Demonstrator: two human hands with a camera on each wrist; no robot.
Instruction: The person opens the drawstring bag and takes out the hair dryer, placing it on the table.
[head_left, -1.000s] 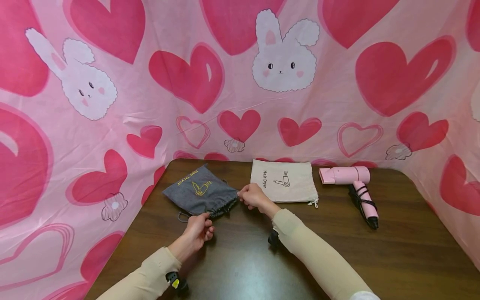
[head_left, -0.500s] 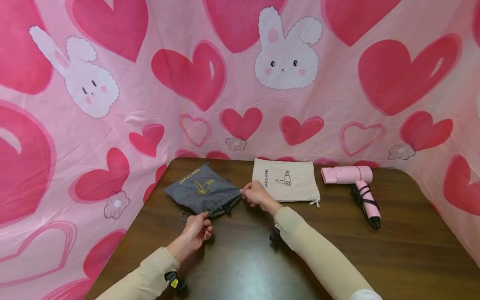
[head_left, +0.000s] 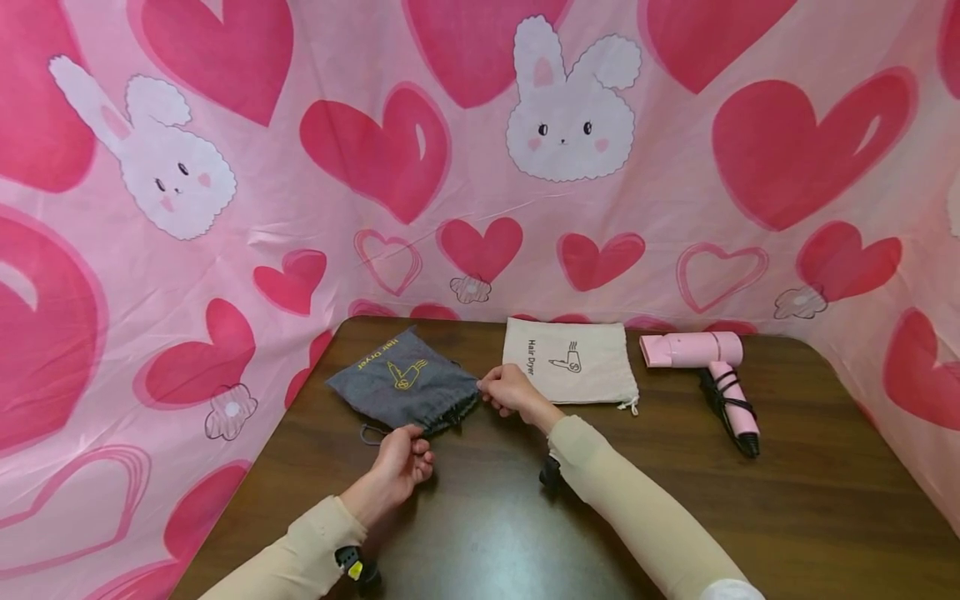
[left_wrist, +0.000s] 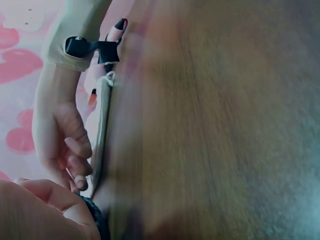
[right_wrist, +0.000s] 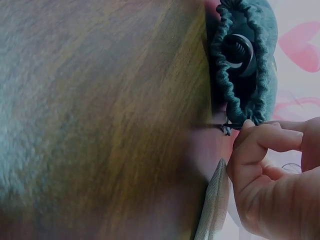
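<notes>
On the left of the table lies a dark grey drawstring bag (head_left: 401, 379) with yellow "Hair Dryer" lettering and a dryer picture. My left hand (head_left: 397, 462) pinches the near corner of its gathered mouth. At the mouth's other corner, my right hand (head_left: 513, 390) pinches the edge between thumb and finger. The right wrist view shows the ruffled mouth (right_wrist: 262, 60) gaping, with a dark ridged part and a black loop (right_wrist: 245, 55) inside. A grey cord loop (head_left: 369, 435) sticks out beside my left hand.
A cream drawstring bag (head_left: 577, 367), also marked "Hair Dryer", lies flat just behind my right hand. Farther right is a pink hair dryer (head_left: 693, 350) with its black cord wound on the handle. A pink heart-patterned cloth (head_left: 480, 192) stands around the brown table (head_left: 480, 525).
My left hand has shifted slightly to the right along the grey bag's mouth. The right hand keeps its place at the other corner, and the bag lies nearly the same.
</notes>
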